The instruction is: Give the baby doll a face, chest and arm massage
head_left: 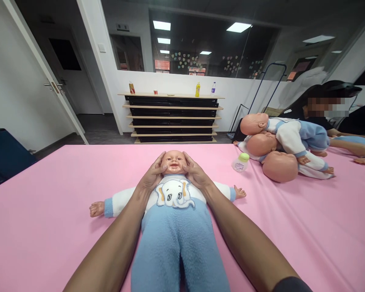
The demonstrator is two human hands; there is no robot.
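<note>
Observing a baby doll [177,227] laid face up near the middle of the pink-covered table [63,182], head toward the far edge, legs toward the wearer, arms stretched out to both sides. Handling estimate: the head [174,159] looks like smooth moulded plastic or vinyl, probably firm with slight give and a little slick under dry skin; unlikely to break under moderate pressure. The body, in a fleecy white-and-blue suit with an elephant patch [174,194], appears softer and should compress and offer more friction. Weight cannot be read from this view; I would guess light to moderate, with the head perhaps stiffer than the trunk. For a steady hold, both sides of the head suit shallow, even contact; for lifting, support under the neck and back seems safer than pulling at an arm or the cloth. Hands: the left hand [153,175] is loosely cupped along one side of the head, fingers extended upward, thumb lying in across the cheek. The right hand [197,172] mirrors it on the opposite side, thumb likewise at the cheek. Neither is clenched or pinching; they stand apart with the head between them. Contact force cannot be told. A lidded bottle [241,163] stands to the right, beyond the doll's outstretched arm.
</note>
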